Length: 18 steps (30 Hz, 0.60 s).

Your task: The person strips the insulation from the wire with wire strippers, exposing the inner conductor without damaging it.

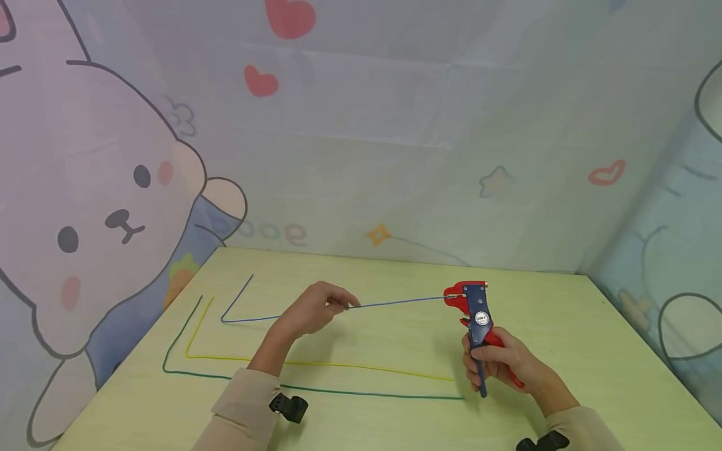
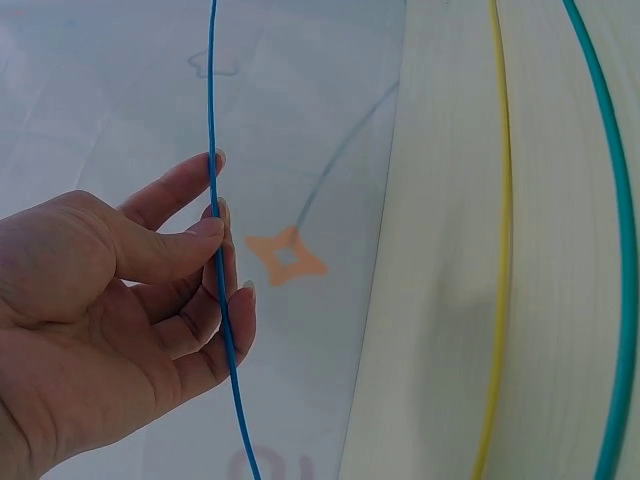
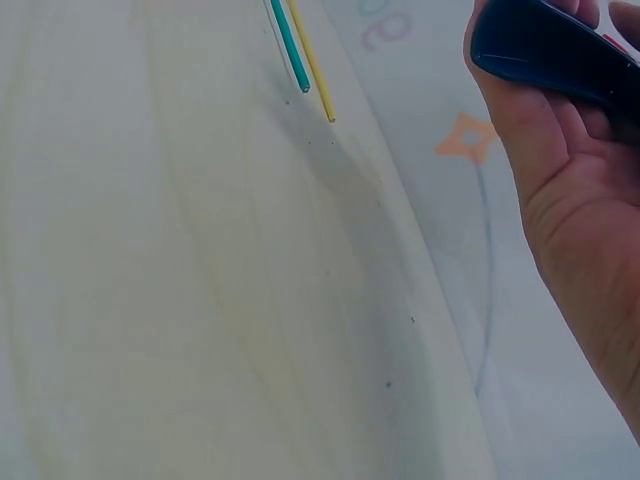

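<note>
My left hand [image 1: 318,307] pinches a blue wire [image 1: 395,302] between thumb and fingers, above the table. In the left wrist view the thumb presses the blue wire [image 2: 226,300] against the fingers [image 2: 238,310]. To the right, the wire's end runs into the red jaws of a wire stripper [image 1: 479,316]. My right hand [image 1: 504,363] grips the stripper by its blue and red handles, holding it upright. In the right wrist view only a dark handle [image 3: 550,50] of the tool shows at the top right; its head is out of that frame.
A yellow wire [image 1: 338,364] and a green wire [image 1: 366,393] lie on the pale wooden table [image 1: 564,338], each bent at the left. The blue wire's bent far end reaches toward the back left. A printed cloth [image 1: 383,188] hangs behind the table.
</note>
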### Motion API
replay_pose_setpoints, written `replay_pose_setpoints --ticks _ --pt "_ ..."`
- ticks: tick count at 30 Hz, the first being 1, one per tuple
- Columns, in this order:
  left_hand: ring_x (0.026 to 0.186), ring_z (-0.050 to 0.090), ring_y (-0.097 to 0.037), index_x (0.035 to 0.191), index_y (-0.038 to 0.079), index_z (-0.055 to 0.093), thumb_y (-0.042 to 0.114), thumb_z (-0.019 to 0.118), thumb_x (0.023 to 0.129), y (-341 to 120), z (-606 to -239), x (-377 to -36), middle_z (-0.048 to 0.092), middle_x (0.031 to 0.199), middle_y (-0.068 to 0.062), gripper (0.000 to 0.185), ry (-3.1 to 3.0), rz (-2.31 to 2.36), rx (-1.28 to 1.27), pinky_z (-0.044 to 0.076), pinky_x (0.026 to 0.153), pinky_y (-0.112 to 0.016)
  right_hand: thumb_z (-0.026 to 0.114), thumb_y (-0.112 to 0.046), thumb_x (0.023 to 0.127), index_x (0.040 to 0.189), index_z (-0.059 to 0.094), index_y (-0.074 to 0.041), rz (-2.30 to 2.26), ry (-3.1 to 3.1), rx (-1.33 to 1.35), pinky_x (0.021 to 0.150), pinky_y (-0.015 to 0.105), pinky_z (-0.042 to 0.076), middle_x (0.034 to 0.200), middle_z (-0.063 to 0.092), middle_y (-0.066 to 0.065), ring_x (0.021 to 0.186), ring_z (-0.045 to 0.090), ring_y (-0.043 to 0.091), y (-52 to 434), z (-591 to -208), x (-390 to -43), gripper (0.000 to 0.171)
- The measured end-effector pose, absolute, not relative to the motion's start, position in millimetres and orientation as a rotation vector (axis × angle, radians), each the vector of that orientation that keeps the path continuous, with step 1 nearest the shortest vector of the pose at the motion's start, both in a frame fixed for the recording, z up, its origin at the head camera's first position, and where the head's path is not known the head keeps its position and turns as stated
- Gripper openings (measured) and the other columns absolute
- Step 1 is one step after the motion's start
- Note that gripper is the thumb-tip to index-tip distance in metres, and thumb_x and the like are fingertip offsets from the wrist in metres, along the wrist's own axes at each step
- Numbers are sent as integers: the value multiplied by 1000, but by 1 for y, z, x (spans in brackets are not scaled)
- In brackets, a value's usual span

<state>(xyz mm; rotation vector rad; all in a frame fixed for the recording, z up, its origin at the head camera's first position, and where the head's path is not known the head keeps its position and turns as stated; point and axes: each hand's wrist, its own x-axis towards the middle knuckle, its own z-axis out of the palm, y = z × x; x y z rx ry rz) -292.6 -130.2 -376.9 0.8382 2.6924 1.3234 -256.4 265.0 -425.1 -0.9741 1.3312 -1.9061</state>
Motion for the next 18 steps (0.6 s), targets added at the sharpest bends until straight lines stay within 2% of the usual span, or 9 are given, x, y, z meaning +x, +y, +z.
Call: replay_pose_setpoints --ticks 10,18 --pt "100 63 -25 111 9 77 -9 55 97 -131 -377 -293 70 109 -8 31 2688 1329 830 52 84 -39 26 4 103 106 51 1 -1905 1396 -932 70 39 58 85 60 7 72 64 20 264 -424 -255 26" --pt "99 63 -21 111 8 77 -9 55 97 -131 -378 -294 70 108 -7 31 2695 1322 831 52 83 -39 27 3 104 107 50 2 -1921 1448 -877 67 37 58 80 59 8 66 64 21 264 -423 -254 23"
